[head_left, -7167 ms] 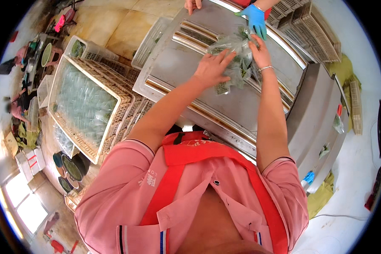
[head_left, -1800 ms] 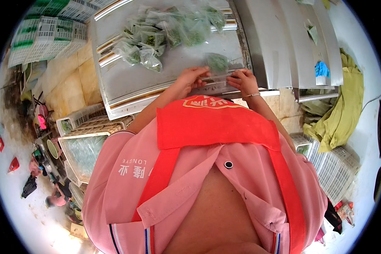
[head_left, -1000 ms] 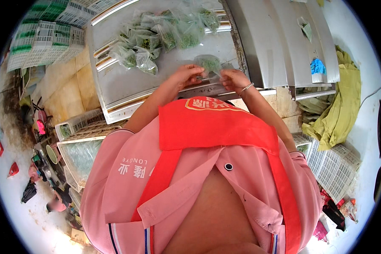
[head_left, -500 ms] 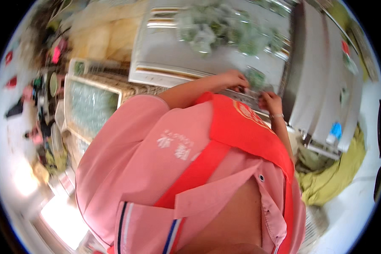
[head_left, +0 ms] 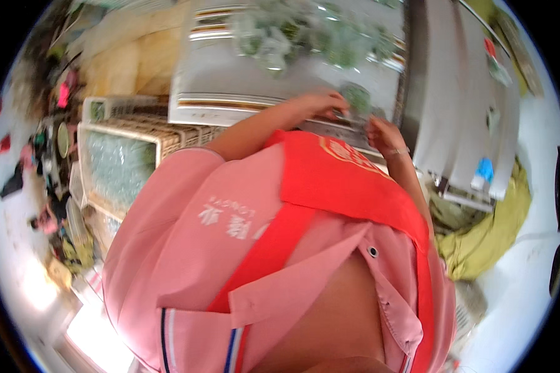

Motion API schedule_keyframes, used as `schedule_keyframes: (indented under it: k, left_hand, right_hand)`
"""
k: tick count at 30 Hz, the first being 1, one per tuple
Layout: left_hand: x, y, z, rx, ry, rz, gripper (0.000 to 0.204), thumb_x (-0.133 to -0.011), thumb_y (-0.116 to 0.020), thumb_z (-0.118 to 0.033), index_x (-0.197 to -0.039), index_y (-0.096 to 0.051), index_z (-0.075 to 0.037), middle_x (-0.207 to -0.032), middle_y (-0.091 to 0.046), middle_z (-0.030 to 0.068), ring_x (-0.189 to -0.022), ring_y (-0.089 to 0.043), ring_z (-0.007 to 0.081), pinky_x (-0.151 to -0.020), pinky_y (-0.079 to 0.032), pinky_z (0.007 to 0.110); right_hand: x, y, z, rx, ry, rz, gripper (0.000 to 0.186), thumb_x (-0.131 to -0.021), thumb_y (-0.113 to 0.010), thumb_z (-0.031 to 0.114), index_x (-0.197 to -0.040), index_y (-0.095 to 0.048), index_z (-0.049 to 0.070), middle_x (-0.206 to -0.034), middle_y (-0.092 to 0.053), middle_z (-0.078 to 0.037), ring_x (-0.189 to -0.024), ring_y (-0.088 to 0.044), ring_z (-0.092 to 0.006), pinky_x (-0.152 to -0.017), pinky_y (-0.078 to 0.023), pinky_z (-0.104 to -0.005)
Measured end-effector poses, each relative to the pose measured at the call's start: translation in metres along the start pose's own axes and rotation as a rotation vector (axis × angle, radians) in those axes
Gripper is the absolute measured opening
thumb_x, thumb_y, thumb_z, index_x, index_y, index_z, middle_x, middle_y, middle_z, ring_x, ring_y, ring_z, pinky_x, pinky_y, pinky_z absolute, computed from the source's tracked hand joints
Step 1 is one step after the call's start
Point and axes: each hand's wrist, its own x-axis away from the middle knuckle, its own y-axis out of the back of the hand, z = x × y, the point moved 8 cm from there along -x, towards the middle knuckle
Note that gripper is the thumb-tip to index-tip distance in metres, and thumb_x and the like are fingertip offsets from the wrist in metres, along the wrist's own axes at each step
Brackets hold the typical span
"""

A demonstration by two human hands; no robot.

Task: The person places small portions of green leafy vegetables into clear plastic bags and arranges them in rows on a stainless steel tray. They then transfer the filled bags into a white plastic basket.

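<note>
A small clear plastic bag with something green inside (head_left: 356, 97) lies at the near edge of a grey metal table (head_left: 230, 79). My left hand (head_left: 328, 105) is at the bag's left side, fingers curled together at its open-looking near end. My right hand (head_left: 384, 134) is closed at the other side of that end, its fingers bent and pinched. Both hands seem to hold the bag's thin plastic, though the film between them is blurred. Farther back on the table is a pile of similar filled bags (head_left: 274, 50), shiny and green inside.
To the left stands a cream plastic crate (head_left: 162, 146) of clear bags. A grey metal surface (head_left: 445, 93) runs along the right, with a blue-and-white object (head_left: 484, 171) on it. Olive cloth (head_left: 485, 239) hangs below. Several people (head_left: 50, 217) are far left.
The whole view has shifted, so everything sits slightly farther left and higher. Both hands stay at the same bag, with little visible change in their grip.
</note>
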Motion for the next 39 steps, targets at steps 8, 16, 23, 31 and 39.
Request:
schedule_keyframes:
  k: [8, 16, 23, 31, 39]
  left_hand:
    - [0.001, 0.001, 0.005, -0.01, 0.095, -0.021, 0.02, -0.079, -0.063, -0.016, -0.094, -0.059, -0.002, -0.082, -0.065, 0.0046, -0.045, -0.041, 0.004, -0.063, -0.053, 0.023]
    - [0.002, 0.001, -0.001, 0.051, 0.107, -0.016, 0.021, -0.079, -0.064, -0.014, -0.094, -0.058, 0.0, -0.083, -0.064, 0.0064, -0.044, -0.04, 0.0045, -0.062, -0.052, 0.024]
    - [-0.006, 0.006, 0.005, 0.035, 0.131, 0.014, 0.023, -0.082, -0.064, -0.015, -0.099, -0.056, -0.002, -0.086, -0.063, 0.0073, -0.043, -0.041, 0.0051, -0.067, -0.052, 0.027]
    - [0.0, 0.004, 0.003, -0.005, 0.12, -0.016, 0.021, -0.08, -0.064, -0.014, -0.095, -0.057, 0.0, -0.083, -0.064, 0.0065, -0.044, -0.042, 0.006, -0.062, -0.052, 0.025]
    - [-0.003, 0.006, 0.006, 0.029, 0.135, -0.009, 0.022, -0.081, -0.063, -0.016, -0.098, -0.056, -0.003, -0.085, -0.064, 0.0068, -0.044, -0.041, 0.0052, -0.063, -0.052, 0.026]
  right_hand:
    - [0.006, -0.003, 0.0, -0.044, -0.058, -0.052, 0.017, -0.08, -0.066, 0.024, -0.085, -0.057, 0.01, -0.07, -0.06, 0.001, -0.057, -0.054, -0.0079, -0.05, -0.045, -0.0232]
    - [-0.009, -0.012, -0.001, -0.043, -0.051, 0.158, 0.014, -0.081, -0.065, 0.02, -0.087, -0.058, 0.009, -0.071, -0.06, 0.001, -0.056, -0.054, -0.0076, -0.05, -0.046, -0.0234]
    - [0.008, -0.011, 0.012, 0.083, -0.042, -0.044, 0.016, -0.082, -0.062, 0.021, -0.093, -0.058, 0.009, -0.079, -0.063, -0.002, -0.06, -0.057, -0.0077, -0.05, -0.048, -0.0241]
    - [-0.001, -0.002, 0.0, 0.062, -0.004, -0.106, 0.016, -0.082, -0.062, 0.022, -0.093, -0.058, 0.01, -0.079, -0.064, -0.003, -0.058, -0.057, -0.0083, -0.05, -0.048, -0.0239]
    - [-0.017, -0.004, 0.002, -0.197, -0.02, 0.003, 0.012, -0.079, -0.065, 0.017, -0.084, -0.056, 0.011, -0.066, -0.053, 0.003, -0.048, -0.044, -0.0068, -0.042, -0.037, -0.0237]
